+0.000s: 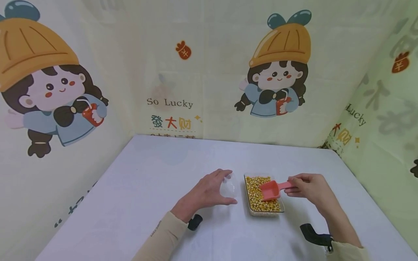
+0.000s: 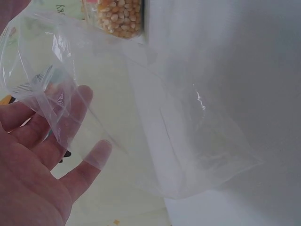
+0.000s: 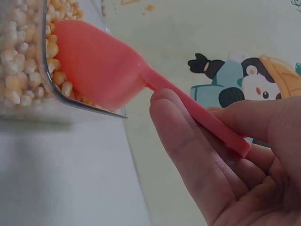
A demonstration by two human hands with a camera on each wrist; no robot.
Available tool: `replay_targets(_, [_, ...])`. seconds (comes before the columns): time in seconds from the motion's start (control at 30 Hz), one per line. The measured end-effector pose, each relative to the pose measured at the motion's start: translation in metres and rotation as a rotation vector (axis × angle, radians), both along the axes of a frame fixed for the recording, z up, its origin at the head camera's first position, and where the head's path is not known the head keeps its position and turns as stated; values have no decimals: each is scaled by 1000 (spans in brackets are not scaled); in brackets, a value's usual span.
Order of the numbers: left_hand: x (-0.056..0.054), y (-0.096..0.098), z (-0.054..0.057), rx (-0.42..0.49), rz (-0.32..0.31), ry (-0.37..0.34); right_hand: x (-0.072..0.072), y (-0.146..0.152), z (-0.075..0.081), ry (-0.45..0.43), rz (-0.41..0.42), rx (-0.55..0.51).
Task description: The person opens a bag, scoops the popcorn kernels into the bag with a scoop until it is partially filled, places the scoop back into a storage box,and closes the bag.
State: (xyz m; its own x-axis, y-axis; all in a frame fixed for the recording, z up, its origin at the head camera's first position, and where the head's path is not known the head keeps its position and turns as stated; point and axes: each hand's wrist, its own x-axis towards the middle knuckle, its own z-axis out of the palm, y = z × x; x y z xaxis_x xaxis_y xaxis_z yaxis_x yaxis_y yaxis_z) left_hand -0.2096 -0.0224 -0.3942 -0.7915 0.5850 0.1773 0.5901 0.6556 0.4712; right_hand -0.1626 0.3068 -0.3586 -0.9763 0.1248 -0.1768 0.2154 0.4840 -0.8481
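Note:
My left hand (image 1: 210,188) is spread in a C shape, thumb and fingers wide apart, with a clear plastic bag (image 1: 228,186) stretched across them. In the left wrist view the film of the bag (image 2: 197,146) covers the fingertips, and its body hangs out past them, looking flat. Right of that hand stands a clear rectangular container (image 1: 265,214) of yellow corn kernels (image 1: 256,186). My right hand (image 1: 311,188) pinches the handle of a pink scoop (image 1: 270,190) between thumb and fingers. Seen from the right wrist, the scoop's bowl (image 3: 96,66) tilts down over the rim, its front edge among the kernels.
The white table (image 1: 156,174) carries the container near its middle right. Printed cloth walls (image 1: 209,90) with cartoon figures rise behind it and on both sides. Dark wrist straps (image 1: 315,235) sit on the forearms.

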Motion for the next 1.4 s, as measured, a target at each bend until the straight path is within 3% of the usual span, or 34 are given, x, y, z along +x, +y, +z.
replay_targets(0.47, [-7, 10, -3, 8, -3, -18, -4, 3, -10, -5, -30, -26])
replay_targets(0.87, [-12, 11, -8, 33, 6, -108, -5, 7, -18, 0, -20, -46])
replay_targets(1.4, [-13, 10, -8, 16, 2, -94, -9, 9, -23, -50, -31, -60])
